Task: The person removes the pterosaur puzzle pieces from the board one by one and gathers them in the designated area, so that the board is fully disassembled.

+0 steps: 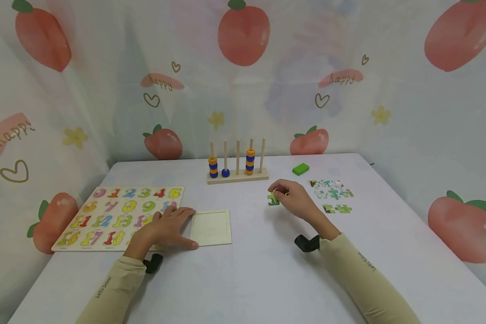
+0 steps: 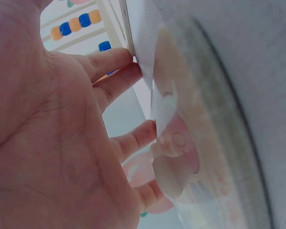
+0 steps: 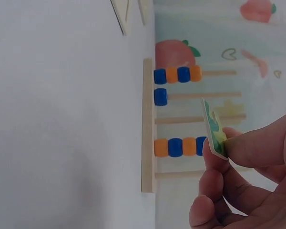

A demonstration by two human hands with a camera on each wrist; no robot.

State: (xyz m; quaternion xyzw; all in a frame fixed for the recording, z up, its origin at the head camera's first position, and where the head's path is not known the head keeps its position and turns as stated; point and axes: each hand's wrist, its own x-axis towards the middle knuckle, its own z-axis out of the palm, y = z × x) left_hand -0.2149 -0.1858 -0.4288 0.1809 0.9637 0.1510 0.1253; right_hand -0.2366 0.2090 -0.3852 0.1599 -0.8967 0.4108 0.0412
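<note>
Between thumb and fingers my right hand (image 1: pixel 292 198) pinches a green jigsaw puzzle piece (image 1: pixel 273 199), held above the table; the right wrist view shows the puzzle piece (image 3: pixel 213 131) edge-on. My left hand (image 1: pixel 162 228) has its fingers spread, thumb and fingertips at the left edge of a pale wooden puzzle frame (image 1: pixel 228 227). Beneath that hand lies part of a wooden number board (image 1: pixel 81 211) with colourful numerals. To the right, several loose puzzle pieces (image 1: pixel 334 194) lie in rows on the table.
At the back stands a wooden peg rack (image 1: pixel 238 178) with blue and orange beads on some pegs. A green block (image 1: pixel 300 169) rests to its right. A curtain printed with peaches (image 1: pixel 244 36) encloses the white table (image 1: pixel 259 279) at the back and sides.
</note>
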